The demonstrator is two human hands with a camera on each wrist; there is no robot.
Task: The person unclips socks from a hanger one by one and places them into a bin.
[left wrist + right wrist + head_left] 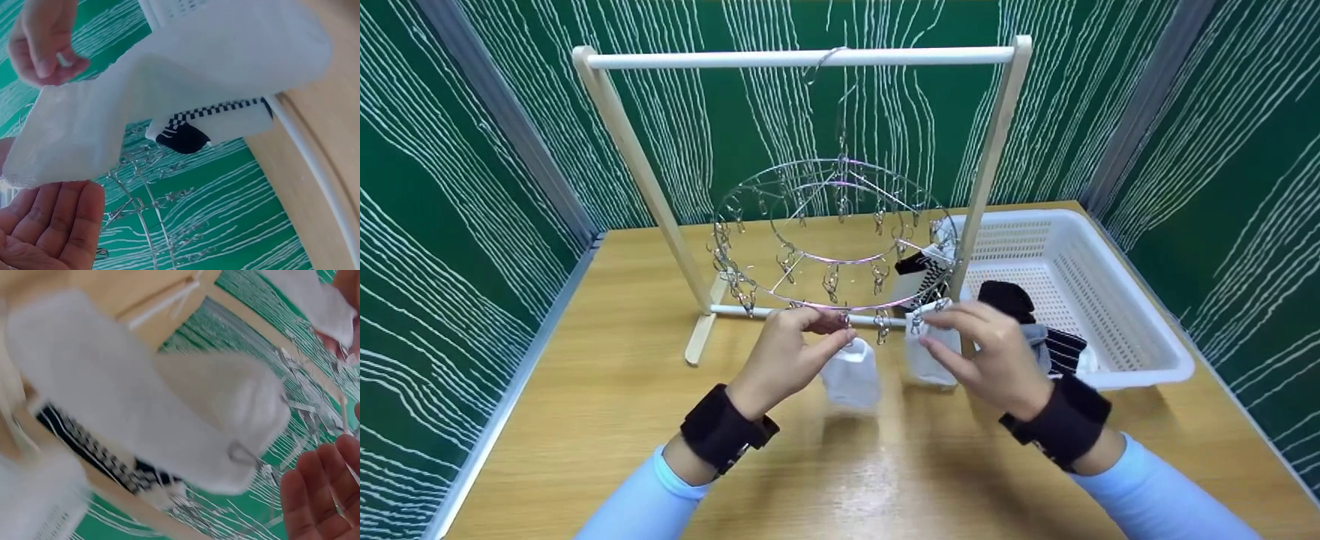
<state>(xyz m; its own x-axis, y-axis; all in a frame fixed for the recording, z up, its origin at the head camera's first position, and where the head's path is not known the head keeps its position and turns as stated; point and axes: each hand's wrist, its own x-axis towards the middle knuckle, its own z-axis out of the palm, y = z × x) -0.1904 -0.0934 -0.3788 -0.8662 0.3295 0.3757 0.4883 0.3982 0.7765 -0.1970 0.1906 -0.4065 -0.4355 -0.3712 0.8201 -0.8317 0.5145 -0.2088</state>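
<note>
My left hand [791, 352] pinches the top edge of a white sock [851, 375] at a metal clip on the front rim of the round clip hanger [829, 306]. In the left wrist view, this sock [225, 56] spreads across the picture and its cuff lies between the thumb and fingers. A second white sock [931, 352] hangs from clips just to the right, seen in the right wrist view with a wire clip [242, 453] on its edge. Beside it is my right hand [994, 352], its thumb and fingers apart.
The hanger hooks onto a white bar [802, 58] between wooden posts. A black-and-white checkered sock [922, 277] hangs at its right rear. On the right stands a white plastic basket [1140, 300] with several dark socks [1009, 300]. Green, white-lined walls surround the wooden table [637, 420].
</note>
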